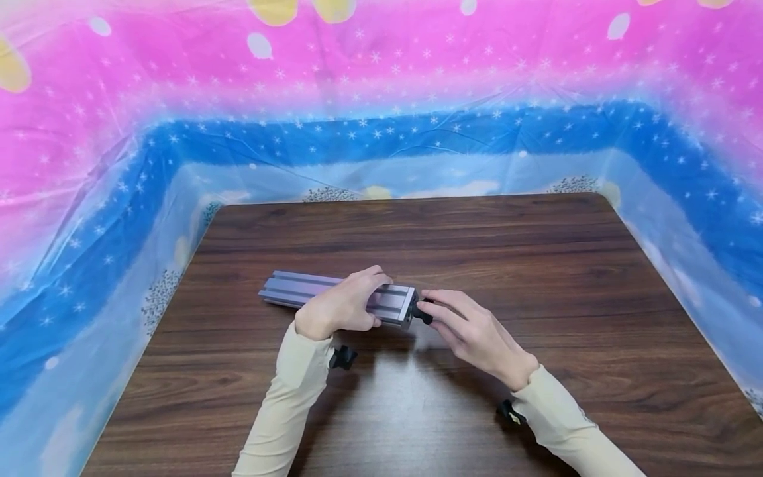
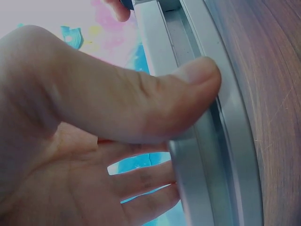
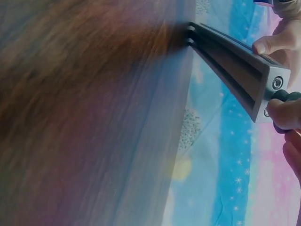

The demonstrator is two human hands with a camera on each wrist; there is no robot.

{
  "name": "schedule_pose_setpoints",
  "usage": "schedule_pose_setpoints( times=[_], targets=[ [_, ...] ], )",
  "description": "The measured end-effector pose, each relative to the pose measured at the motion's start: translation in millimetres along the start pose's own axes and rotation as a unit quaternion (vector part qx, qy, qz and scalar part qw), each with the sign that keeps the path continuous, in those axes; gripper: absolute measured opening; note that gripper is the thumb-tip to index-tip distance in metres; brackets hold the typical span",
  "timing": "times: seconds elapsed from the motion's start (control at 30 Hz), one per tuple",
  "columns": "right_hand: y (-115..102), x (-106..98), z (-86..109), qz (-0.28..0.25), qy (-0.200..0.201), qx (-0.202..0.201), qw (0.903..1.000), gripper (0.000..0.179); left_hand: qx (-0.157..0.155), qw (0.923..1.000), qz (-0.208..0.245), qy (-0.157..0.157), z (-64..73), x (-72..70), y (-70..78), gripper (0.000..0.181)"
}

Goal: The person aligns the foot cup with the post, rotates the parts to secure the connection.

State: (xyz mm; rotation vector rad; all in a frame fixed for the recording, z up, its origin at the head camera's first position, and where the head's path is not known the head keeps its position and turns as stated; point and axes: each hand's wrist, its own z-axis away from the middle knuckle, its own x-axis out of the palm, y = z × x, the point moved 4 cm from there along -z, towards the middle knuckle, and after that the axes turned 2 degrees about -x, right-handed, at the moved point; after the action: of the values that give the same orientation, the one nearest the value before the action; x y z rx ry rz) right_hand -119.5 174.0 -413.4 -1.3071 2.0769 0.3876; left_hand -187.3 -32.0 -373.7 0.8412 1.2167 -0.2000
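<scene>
A silver-grey aluminium profile (image 1: pixel 292 289) with long grooves lies at a slant over the table. My left hand (image 1: pixel 346 303) grips it near its right end. In the left wrist view the thumb (image 2: pixel 188 89) presses along a groove of the profile (image 2: pixel 157 37), and the fingers reach round the far side. A black knob (image 1: pixel 422 313) sits at the profile's right end, and my right hand (image 1: pixel 479 338) pinches it. The right wrist view shows the profile's end face (image 3: pixel 264 96) with round screw heads, the knob (image 3: pixel 281 128) partly hidden behind the right thumb (image 3: pixel 286 113).
The dark wood-grain table (image 1: pixel 417 232) has a rounded far edge. A pink and blue patterned cloth (image 1: pixel 417 136) hangs behind it and along both sides. Small black devices show at the left sleeve (image 1: pixel 289 391) and the right sleeve (image 1: pixel 554 411).
</scene>
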Motion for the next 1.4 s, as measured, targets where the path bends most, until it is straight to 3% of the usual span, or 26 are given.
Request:
schedule_pose_setpoints(
  times=[0.13,0.43,0.73,0.87,0.93,1.07,1.2,1.4],
  targets=[
    [1.6,0.7,-1.0,0.006,-0.003,0.006,1.0,0.05,0.0,1.0,0.003,-0.001,-0.8,0.2,-0.9,0.055],
    [7.1,0.3,-3.2,-0.007,-0.001,0.093,0.9957,0.041,-0.014,0.9999,-0.001,-0.004,-1.0,-0.3,1.0,0.056],
    [10.4,5.5,-4.4,-0.03,-0.003,0.157,0.9872,0.021,-0.001,1.0,-0.001,0.002,-1.6,1.3,0.5,0.057],
    [11.0,4.8,-2.4,-0.01,-0.009,0.177,0.9841,0.031,0.003,1.0,-0.004,-0.001,-1.2,1.4,-0.1,0.058],
    [10.1,3.1,-1.1,-0.005,-0.013,0.167,0.9858,0.042,0.001,1.0,-0.004,-0.001,-1.0,0.6,-0.1,0.058],
    [6.0,0.7,-0.5,0.002,-0.036,0.108,0.9935,0.061,-0.005,1.0,-0.002,0.001,-1.0,-1.4,-0.3,0.057],
    [2.1,0.3,-1.8,0.01,-0.042,0.052,0.9977,0.06,-0.012,0.9999,-0.002,-0.005,-0.5,-1.0,-1.0,0.056],
    [3.3,0.2,-1.3,0.008,-0.011,0.046,0.9988,0.046,-0.006,1.0,0.003,0.001,-1.2,1.0,-0.6,0.056]
  ],
)
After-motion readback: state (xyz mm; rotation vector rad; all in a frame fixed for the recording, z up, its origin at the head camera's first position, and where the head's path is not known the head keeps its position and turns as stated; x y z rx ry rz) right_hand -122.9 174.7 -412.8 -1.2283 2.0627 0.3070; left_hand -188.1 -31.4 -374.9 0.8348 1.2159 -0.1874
